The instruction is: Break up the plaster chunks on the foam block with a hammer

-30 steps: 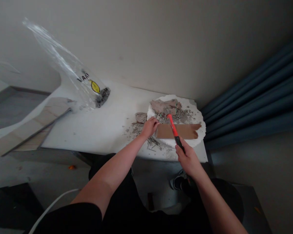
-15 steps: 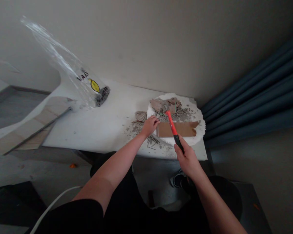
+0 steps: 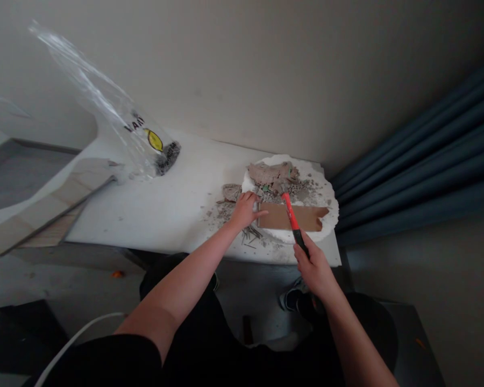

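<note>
My right hand (image 3: 314, 269) is wrapped round the black grip of a hammer (image 3: 291, 212) with a red-orange shaft. The hammer's head rests among grey crumbs and broken, clay-like chunks (image 3: 268, 173) on a ragged white slab (image 3: 329, 193). My left hand (image 3: 245, 210) lies at the slab's left edge, thumb spread away from the fingers. Its thumb is over the left end of a brown cardboard strip (image 3: 290, 216), which lies along the front of the slab. Beside that hand sits a textured grey-brown lump (image 3: 231, 192).
Thin nail-like sticks (image 3: 250, 233) and debris lie near the front edge of the white table (image 3: 185, 199). A clear plastic bag (image 3: 116, 115) with dark contents leans on the wall. Board pieces (image 3: 52, 201) lie at left; a blue curtain (image 3: 419, 145) hangs at right.
The hammer and my right hand have moved slightly right and toward me. My left hand has opened, its thumb now stretched over the cardboard strip.
</note>
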### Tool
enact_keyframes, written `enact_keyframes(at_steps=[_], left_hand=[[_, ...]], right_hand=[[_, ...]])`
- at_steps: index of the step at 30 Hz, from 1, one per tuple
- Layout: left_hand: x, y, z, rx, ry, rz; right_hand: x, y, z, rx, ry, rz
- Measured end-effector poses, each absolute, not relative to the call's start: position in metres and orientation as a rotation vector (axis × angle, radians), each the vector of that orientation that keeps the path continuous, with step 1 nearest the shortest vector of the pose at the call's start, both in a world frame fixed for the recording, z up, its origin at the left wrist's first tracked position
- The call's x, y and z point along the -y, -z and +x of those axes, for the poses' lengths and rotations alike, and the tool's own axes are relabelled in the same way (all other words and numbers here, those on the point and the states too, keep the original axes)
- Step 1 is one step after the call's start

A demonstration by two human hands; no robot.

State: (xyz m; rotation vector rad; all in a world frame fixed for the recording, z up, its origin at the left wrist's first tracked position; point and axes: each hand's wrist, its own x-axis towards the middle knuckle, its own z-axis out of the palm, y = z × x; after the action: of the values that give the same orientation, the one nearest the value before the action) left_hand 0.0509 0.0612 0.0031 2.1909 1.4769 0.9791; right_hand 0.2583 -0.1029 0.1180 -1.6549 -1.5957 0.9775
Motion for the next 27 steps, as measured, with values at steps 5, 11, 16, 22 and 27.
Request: enact_keyframes(at_steps=[5, 11, 16, 22, 27], left_hand=[[-0.066, -0.005, 0.052, -1.475, -0.970, 2.212], [-0.065, -0.010, 0.058, -1.481, -1.052, 2.115], [-0.066, -0.008, 0.061, -1.478, -1.058, 2.143], [-0.068, -0.001, 0.062, -1.453, -1.037, 2.190], [-0.067, 0.002, 0.062, -1.460, -1.069, 2.166]], right_hand=[[0.099, -0.119, 0.259, 1.608, -0.980, -1.655], [0.092, -0.122, 0.254, 1.619, -1.002, -1.638], [0.090, -0.128, 0.248, 1.644, -1.019, -1.614], [0.096, -0.122, 0.240, 1.629, -1.003, -1.590], [0.097, -0.125, 0.231, 1.647, -1.003, -1.588]])
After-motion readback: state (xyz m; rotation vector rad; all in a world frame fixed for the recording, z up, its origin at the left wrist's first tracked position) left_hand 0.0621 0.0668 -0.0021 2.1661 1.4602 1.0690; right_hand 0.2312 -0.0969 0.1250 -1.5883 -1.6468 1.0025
